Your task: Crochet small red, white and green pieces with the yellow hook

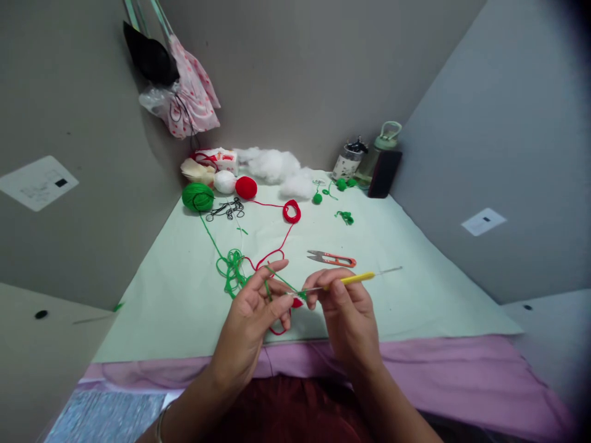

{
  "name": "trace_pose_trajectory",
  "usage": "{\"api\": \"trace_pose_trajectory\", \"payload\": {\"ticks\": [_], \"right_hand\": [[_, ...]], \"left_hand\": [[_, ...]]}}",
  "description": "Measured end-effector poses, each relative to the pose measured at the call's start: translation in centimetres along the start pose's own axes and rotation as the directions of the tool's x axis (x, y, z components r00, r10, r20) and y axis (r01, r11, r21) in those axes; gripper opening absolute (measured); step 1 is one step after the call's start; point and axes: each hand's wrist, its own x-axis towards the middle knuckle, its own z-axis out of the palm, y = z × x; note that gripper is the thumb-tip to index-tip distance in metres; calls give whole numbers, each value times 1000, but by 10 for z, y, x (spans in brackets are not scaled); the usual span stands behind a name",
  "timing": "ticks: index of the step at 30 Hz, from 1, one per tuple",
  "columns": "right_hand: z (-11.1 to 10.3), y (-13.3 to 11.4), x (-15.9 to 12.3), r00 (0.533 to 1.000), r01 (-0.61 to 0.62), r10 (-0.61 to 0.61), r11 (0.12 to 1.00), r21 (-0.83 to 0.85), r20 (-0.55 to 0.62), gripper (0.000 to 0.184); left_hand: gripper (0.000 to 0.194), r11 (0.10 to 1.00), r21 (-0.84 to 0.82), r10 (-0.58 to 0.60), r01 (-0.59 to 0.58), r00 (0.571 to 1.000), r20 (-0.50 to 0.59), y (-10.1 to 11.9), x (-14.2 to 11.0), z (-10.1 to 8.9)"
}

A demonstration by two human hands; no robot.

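Note:
Between thumb and fingers, my left hand (261, 304) pinches a small crochet piece (298, 301) of red, white and green yarn. Green yarn runs over the raised left index finger to the piece. My right hand (348, 311) is closed around the yellow handle of a crochet hook (360, 279), whose metal tip reaches the top of the piece. Loose green yarn (233, 271) lies tangled beside my left hand, leading back to a green yarn ball (198, 197). A red strand passes from a small red coil (292, 211) toward my left hand.
Orange-handled thread snips (331, 258) lie just beyond my right hand. A red yarn ball (246, 187), a white ball (225, 182), black cord (226, 210) and white stuffing (272, 166) sit at the back. A phone (385, 174) leans by a bottle (386, 138) at the back right.

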Motion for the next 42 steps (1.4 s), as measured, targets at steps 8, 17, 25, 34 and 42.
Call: {"api": "trace_pose_trajectory", "payload": {"ticks": [8,17,25,34,42], "right_hand": [[-8,-12,-7,961,263,-215,904,-337,174,22],[-11,-13,-14,779,627,-356,416,-659,516,29],[-6,-12,-8,853,522,-394,642,-561,343,27],[4,-11,-2,874,485,-381,700,-524,300,23],[-5,-10,-5,851,520,-425,603,-605,307,27]], "left_hand": [[45,998,54,41,-40,999,-25,0,-2,0],[67,990,125,79,-72,995,-57,1,-6,3],[71,975,-106,-187,197,978,97,12,-3,-4],[63,997,56,-41,43,999,-36,4,-6,9],[51,972,-139,-187,192,981,43,10,4,0]]}}
